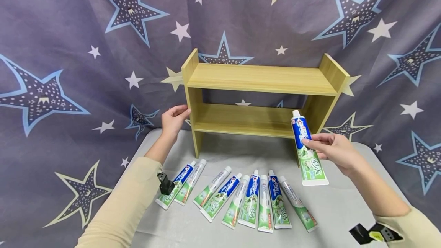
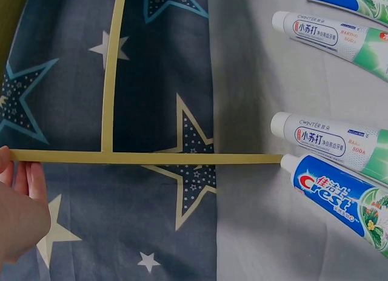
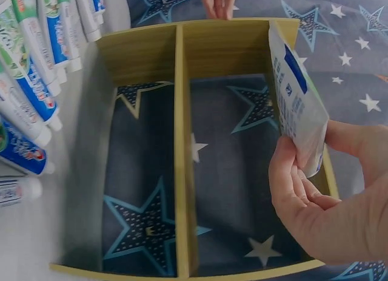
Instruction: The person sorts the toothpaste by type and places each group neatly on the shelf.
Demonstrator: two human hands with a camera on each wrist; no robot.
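Observation:
My right hand (image 1: pixel 335 150) pinches a blue, white and green Crest toothpaste tube (image 1: pixel 311 167) between thumb and fingers. The tube stands cap up in front of the shelf's right end; in the right wrist view its printed back (image 3: pixel 297 105) faces the camera. My left hand (image 1: pixel 174 119) touches the outer face of the wooden shelf's left side panel (image 1: pixel 191 98) with its fingertips. Its fingers (image 2: pixel 37 181) look fairly straight in the left wrist view. Several toothpaste tubes lie in a fanned row before the shelf, Crest ones (image 1: pixel 249 198) mixed with white-and-green baking soda ones (image 1: pixel 264 202).
The two-tier shelf has a top board (image 1: pixel 262 77) and a lower board (image 1: pixel 241 119) between side panels. It stands at the back of a grey-covered table (image 1: pixel 220 236). A star-patterned curtain (image 1: pixel 241 14) hangs close behind.

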